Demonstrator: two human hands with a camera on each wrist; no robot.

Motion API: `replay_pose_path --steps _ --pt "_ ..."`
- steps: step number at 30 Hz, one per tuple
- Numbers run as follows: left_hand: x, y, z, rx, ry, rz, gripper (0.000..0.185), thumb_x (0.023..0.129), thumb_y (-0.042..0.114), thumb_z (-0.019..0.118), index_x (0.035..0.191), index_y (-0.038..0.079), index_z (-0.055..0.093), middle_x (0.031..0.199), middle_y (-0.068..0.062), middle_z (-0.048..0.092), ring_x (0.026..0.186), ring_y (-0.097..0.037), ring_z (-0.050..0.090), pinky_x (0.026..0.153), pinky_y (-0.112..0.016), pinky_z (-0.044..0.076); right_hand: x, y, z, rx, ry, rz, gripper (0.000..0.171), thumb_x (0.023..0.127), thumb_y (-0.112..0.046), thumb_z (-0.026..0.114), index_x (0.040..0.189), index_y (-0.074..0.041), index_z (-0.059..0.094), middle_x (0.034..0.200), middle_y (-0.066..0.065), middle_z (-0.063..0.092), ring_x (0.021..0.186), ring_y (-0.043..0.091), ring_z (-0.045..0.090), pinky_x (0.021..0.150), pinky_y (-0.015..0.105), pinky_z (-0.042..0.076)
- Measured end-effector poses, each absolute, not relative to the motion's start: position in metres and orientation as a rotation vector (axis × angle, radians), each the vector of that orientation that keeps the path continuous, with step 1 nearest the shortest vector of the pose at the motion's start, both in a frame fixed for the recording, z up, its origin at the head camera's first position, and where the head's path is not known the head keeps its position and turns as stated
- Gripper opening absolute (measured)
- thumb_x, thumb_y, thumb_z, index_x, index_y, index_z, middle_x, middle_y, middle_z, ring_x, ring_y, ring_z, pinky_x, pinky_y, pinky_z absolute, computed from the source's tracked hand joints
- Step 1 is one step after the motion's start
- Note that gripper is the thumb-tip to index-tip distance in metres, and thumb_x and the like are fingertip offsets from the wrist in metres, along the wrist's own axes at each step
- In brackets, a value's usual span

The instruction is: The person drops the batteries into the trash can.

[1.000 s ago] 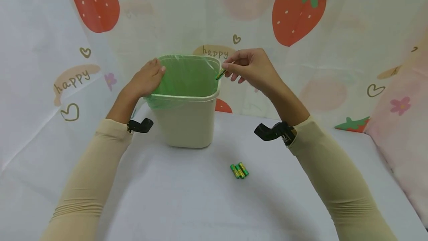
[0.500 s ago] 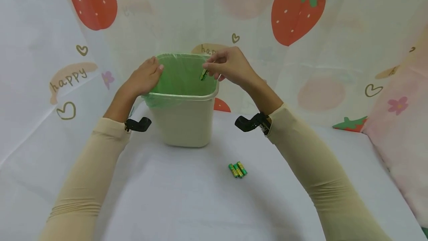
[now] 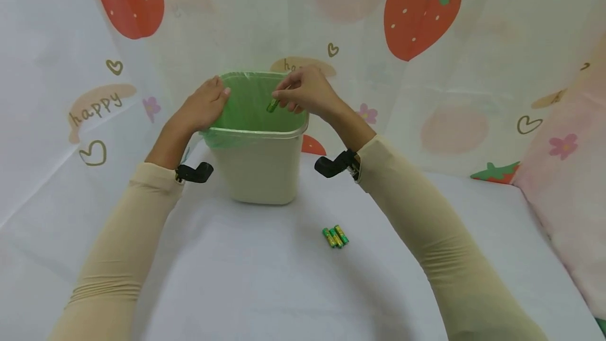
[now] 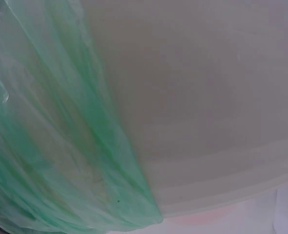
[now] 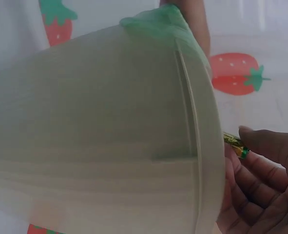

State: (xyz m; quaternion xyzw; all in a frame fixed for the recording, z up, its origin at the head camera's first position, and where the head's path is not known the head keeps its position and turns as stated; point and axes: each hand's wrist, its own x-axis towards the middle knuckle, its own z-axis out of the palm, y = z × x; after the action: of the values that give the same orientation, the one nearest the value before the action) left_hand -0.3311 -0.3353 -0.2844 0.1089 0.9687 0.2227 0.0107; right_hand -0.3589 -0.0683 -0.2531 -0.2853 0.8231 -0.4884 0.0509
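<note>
A cream trash bin [image 3: 258,170] lined with a green plastic bag [image 3: 246,99] stands upright on the white cloth. My left hand [image 3: 202,107] holds the bin's left rim over the bag, thumb toward the opening. Between thumb and fingers, my right hand [image 3: 305,91] pinches a green and gold battery [image 3: 272,104], tilted over the bin's mouth; in the right wrist view the battery [image 5: 236,145] shows just past the rim. Three similar batteries [image 3: 335,237] lie side by side on the cloth, right of the bin's base. The left wrist view shows the bag's folded edge [image 4: 105,141] against the bin wall.
Behind the bin hangs a white curtain [image 3: 265,20] printed with strawberries, hearts and "happy" labels. A pinkish curtain [image 3: 568,199] borders the right side. Black wrist cameras [image 3: 195,172] sit at both cuffs. White cloth [image 3: 227,272] covers the surface.
My right hand has moved left with the battery, from beside the bin's right rim to over its opening. The left hand stays on the rim; the three batteries stay put.
</note>
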Motion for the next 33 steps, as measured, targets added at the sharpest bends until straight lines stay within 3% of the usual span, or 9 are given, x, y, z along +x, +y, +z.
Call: replay_pose_path --steps 5,9,12,16,27,33 --pt "-0.331 -0.334 -0.288 0.331 3.007 0.705 0.066 0.112 0.036 0.011 0.155 -0.012 -0.004 0.164 -0.029 -0.011 0.154 -0.040 -0.011 0.124 -0.050 -0.003 -0.361 -0.073 -0.258 -0.865 2.498 -1.444 0.017 0.095 -0.016 0.074 0.100 0.000 0.076 0.085 0.016 0.074 0.078 0.041 0.066 0.069 0.043 0.059" --pt "-0.331 -0.333 -0.288 0.327 3.001 0.702 0.066 0.112 0.036 0.012 0.155 -0.011 -0.006 0.164 -0.028 -0.012 0.154 -0.040 -0.012 0.124 -0.051 -0.003 -0.362 -0.076 -0.259 -0.862 2.491 -1.429 0.016 0.095 -0.016 0.074 0.101 -0.001 0.075 0.088 0.015 0.075 0.073 0.032 0.067 0.068 0.040 0.059" --pt "-0.332 -0.333 -0.287 0.325 3.004 0.691 0.067 0.112 0.036 0.012 0.156 -0.011 -0.006 0.165 -0.028 -0.012 0.154 -0.039 -0.012 0.124 -0.051 -0.003 -0.362 -0.079 -0.258 -0.862 2.466 -1.440 0.018 0.096 -0.014 0.073 0.108 -0.001 0.074 0.093 0.014 0.076 0.074 0.028 0.068 0.069 0.038 0.059" --pt "-0.331 -0.333 -0.285 0.327 3.009 0.676 0.067 0.112 0.037 0.011 0.156 -0.010 -0.005 0.165 -0.028 -0.012 0.154 -0.040 -0.011 0.124 -0.052 -0.002 -0.362 -0.081 -0.255 -0.860 2.445 -1.456 0.022 0.097 -0.012 0.070 0.117 -0.002 0.073 0.099 0.013 0.077 0.081 0.032 0.070 0.071 0.040 0.059" --pt "-0.333 -0.336 -0.283 0.324 3.028 0.663 0.066 0.112 0.035 0.012 0.155 -0.012 -0.003 0.165 -0.029 -0.010 0.154 -0.040 -0.009 0.124 -0.050 -0.001 -0.354 -0.062 -0.254 -0.916 2.466 -1.466 0.017 0.100 -0.016 0.067 0.109 -0.004 0.075 0.094 0.012 0.076 0.086 0.039 0.069 0.068 0.034 0.058" --pt "-0.334 -0.335 -0.285 0.333 3.027 0.667 0.066 0.112 0.036 0.011 0.156 -0.011 -0.004 0.165 -0.029 -0.010 0.154 -0.040 -0.010 0.124 -0.051 -0.002 -0.344 -0.043 -0.256 -0.940 2.472 -1.491 0.016 0.099 -0.016 0.067 0.105 -0.003 0.075 0.092 0.014 0.075 0.080 0.033 0.068 0.065 0.034 0.057"
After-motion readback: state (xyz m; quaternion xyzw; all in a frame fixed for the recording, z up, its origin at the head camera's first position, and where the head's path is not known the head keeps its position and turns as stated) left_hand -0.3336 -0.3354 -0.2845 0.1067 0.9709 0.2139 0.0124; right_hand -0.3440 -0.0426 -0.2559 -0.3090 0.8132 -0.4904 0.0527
